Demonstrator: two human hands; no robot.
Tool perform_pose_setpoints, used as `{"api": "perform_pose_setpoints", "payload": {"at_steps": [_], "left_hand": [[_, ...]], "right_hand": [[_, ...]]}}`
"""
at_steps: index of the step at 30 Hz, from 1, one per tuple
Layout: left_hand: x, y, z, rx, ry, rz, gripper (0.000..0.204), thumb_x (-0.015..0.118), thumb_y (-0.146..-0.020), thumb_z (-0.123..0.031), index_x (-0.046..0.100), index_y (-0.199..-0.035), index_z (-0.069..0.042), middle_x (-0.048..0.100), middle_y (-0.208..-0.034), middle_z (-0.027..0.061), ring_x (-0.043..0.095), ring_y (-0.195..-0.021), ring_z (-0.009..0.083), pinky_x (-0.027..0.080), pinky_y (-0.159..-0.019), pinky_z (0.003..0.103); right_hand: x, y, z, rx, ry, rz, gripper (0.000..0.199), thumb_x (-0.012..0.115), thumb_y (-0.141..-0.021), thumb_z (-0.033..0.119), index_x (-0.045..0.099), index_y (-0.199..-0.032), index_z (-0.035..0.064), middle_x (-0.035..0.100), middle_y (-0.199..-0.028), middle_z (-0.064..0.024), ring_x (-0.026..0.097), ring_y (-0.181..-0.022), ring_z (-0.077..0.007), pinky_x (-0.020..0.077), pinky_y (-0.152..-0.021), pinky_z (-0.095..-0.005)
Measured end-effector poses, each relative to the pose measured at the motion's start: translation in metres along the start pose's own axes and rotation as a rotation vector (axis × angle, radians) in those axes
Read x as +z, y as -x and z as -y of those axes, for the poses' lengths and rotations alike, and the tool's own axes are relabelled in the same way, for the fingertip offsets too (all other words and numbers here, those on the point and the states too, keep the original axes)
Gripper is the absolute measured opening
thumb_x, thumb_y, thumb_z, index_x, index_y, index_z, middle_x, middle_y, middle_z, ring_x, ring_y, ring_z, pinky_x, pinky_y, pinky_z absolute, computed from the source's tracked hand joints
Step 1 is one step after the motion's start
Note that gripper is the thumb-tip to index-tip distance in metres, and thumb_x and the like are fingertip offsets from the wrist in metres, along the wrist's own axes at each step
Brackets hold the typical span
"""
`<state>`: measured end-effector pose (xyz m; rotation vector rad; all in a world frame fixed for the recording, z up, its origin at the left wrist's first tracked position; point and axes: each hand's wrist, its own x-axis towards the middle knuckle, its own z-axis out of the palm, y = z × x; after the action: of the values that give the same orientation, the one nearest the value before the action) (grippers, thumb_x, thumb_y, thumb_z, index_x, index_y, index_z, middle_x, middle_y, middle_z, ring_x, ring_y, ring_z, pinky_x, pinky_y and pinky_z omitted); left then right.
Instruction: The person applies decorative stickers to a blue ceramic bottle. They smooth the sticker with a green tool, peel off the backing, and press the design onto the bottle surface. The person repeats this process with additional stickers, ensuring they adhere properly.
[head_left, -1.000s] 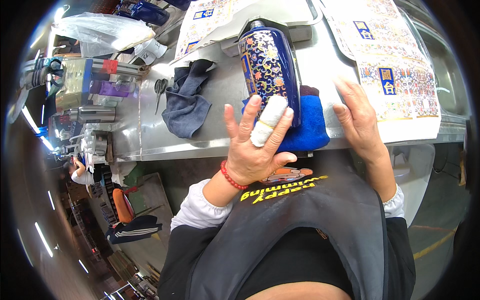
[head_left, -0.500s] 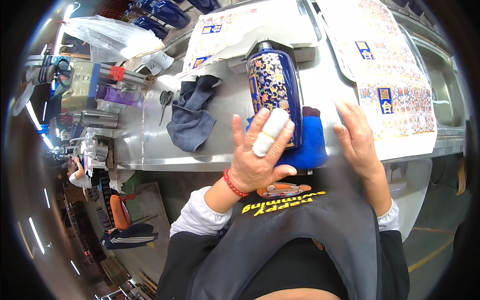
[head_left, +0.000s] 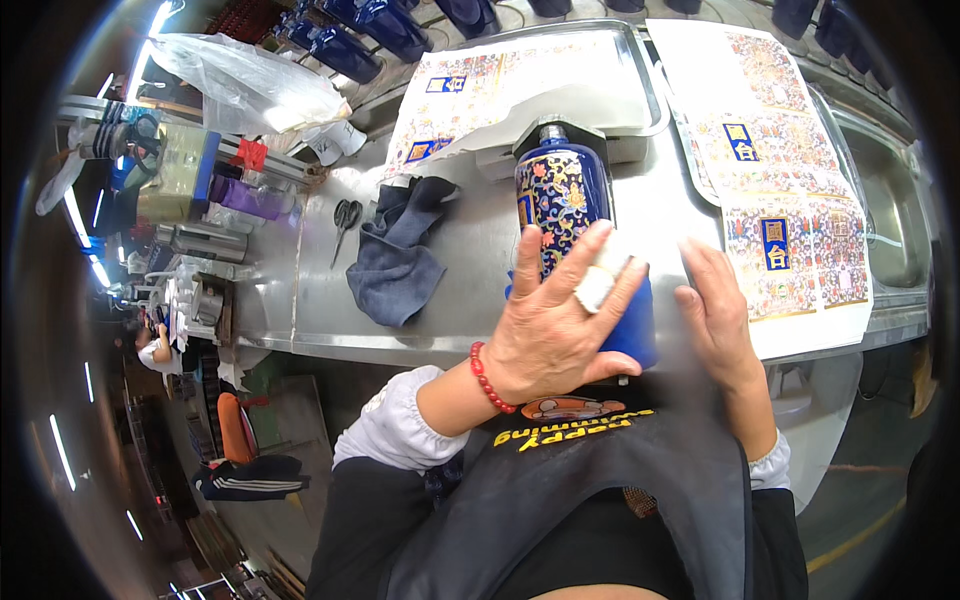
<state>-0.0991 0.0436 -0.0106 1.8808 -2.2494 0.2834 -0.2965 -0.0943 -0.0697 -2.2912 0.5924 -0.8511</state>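
A dark blue bottle (head_left: 567, 185) with a colourful flowered label lies with its neck pointing away from me, against a dark angular support (head_left: 592, 143). My left hand (head_left: 555, 330) is spread over the bottle's near part, fingers apart, hiding much of the label. White wrapping (head_left: 596, 288) shows between its fingers, apparently around the middle one. A red bead bracelet circles that wrist. Under the bottle's near end is a bright blue cloth pad (head_left: 634, 335), partly covered. My right hand (head_left: 718, 315) hovers just right of the bottle, fingers extended, holding nothing.
Flowered label sheets (head_left: 780, 245) lie to the right, with more label sheets (head_left: 455, 85) on a tray behind. A grey cloth (head_left: 400, 265) and black scissors (head_left: 345, 222) rest at the left. A sink (head_left: 885, 180) is at far right; blue bottles (head_left: 345, 55) stand behind.
My left hand has shifted slightly right across the bottle, and less of its white wrapping shows. My right hand stays beside the bottle. The whole view has tilted a little.
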Motion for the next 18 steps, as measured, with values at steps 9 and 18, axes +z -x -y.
{"api": "perform_pose_setpoints", "payload": {"at_steps": [9,18], "left_hand": [[0.004,0.03,0.019,-0.099,0.146,-0.29,0.083,0.08,-0.081,-0.039,0.047,-0.148,-0.003,0.055,-0.144,0.0212,0.033,-0.147,0.0437,-0.002,-0.12,0.063],[0.014,0.027,0.029,-0.008,0.048,-0.295,0.074,0.072,-0.083,-0.045,0.05,-0.149,-0.02,0.061,-0.138,0.006,0.037,-0.147,0.0326,-0.005,-0.122,0.063]], "right_hand": [[-0.001,-0.001,-0.006,0.011,0.003,-0.019,0.048,0.061,-0.101,0.023,0.053,-0.14,-0.0037,0.058,-0.133,-0.0242,0.056,-0.121,-0.0388,0.0438,-0.104,-0.0419],[0.003,-0.007,0.021,0.116,-0.248,-0.053,0.031,0.066,-0.093,-0.001,0.059,-0.122,-0.0026,0.069,-0.117,-0.0186,0.068,-0.106,-0.0273,0.0538,-0.092,-0.0368]]}}
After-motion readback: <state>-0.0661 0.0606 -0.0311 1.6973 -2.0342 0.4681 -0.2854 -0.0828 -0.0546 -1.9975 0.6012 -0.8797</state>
